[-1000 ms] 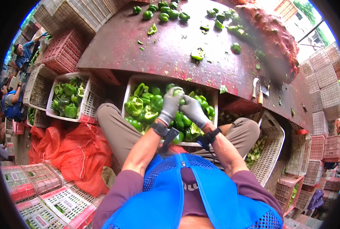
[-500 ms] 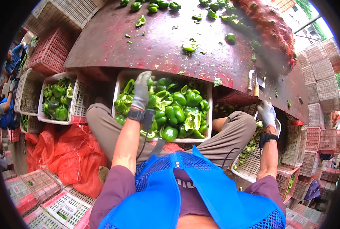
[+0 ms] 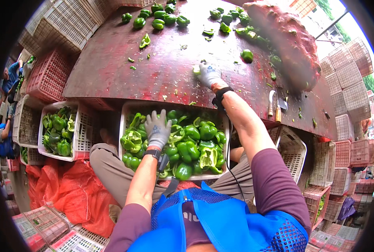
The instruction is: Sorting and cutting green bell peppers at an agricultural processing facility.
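My left hand [image 3: 158, 130], in a grey glove, lies with its fingers spread on the green bell peppers [image 3: 188, 151]. They fill a white crate [image 3: 174, 177] between my legs, some whole and some cut open. My gloved right hand [image 3: 211, 75] reaches onto the dark red tabletop [image 3: 124, 77], its fingers closed round a cut piece of green pepper [image 3: 196, 70]. Most of that piece is under the fingers. Right of this hand, a hook-bladed knife [image 3: 271, 103] and a wider-bladed knife [image 3: 282, 104] lie near the table's front edge.
Whole peppers [image 3: 159, 14] and scraps lie about the table, with a full red mesh sack [image 3: 285, 42] at far right. A second crate of peppers [image 3: 75, 130] stands left, above red netting [image 3: 71, 193]. A white crate [image 3: 291, 151] sits by my right knee; stacked crates [image 3: 351, 80] rise beyond.
My right hand has left the crate at the right and come onto the tabletop, closing on the pepper piece. My left hand has spread out over the peppers. The view has shifted slightly.
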The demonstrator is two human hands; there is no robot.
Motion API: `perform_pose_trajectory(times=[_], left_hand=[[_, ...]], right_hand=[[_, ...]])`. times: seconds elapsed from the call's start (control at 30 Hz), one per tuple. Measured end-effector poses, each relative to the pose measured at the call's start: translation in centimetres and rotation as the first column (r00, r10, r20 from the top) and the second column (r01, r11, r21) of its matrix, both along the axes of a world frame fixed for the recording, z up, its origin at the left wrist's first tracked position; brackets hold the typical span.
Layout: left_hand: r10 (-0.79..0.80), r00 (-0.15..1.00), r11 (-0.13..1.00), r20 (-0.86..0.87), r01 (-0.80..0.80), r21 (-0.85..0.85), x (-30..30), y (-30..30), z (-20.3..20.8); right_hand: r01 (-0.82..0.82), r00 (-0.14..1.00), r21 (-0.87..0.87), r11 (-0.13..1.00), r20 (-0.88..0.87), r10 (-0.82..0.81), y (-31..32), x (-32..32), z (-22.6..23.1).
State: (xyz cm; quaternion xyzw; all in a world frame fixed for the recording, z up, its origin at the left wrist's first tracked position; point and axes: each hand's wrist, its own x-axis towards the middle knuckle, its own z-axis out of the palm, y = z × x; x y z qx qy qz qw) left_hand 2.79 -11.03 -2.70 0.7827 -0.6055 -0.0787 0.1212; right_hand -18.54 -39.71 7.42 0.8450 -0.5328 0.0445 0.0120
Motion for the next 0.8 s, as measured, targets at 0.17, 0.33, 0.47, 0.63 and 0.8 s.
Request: perform_pose_trajectory(times=[0.17,0.33,0.47,0.63,0.8], left_hand=[[-0.034,0.996,0.999,-0.080,0.032,-0.029,2.0,-0.2,-0.9],[0.027,0.922,0.839,-0.387,-0.232,-0.493,9.2,4.4,-3.8],[-0.028,0.939,0.742,-0.342,-0.210,-0.637,10.9,3.2,2.7],[-0.063,0.998,0.989,-0.021,0.060,-0.137,12.7,3.2,-0.3],[-0.019,0.997,0.997,-0.072,0.013,-0.079,14.4,0.3,0.3]], right_hand=[[-0.259,0.958,-0.373,0.891,0.022,0.287,0.9,1.8,-3.6],[-0.473,0.708,-0.056,0.879,0.570,0.417,15.8,11.4,-1.7],[-0.486,0.520,0.786,0.382,0.611,-0.597,22.6,14.0,-2.7],[-0.403,0.915,0.395,0.825,0.200,0.351,20.2,17.5,-0.2],[-0.498,0.864,0.169,0.851,0.177,0.471,5.2,24.9,5.0]])
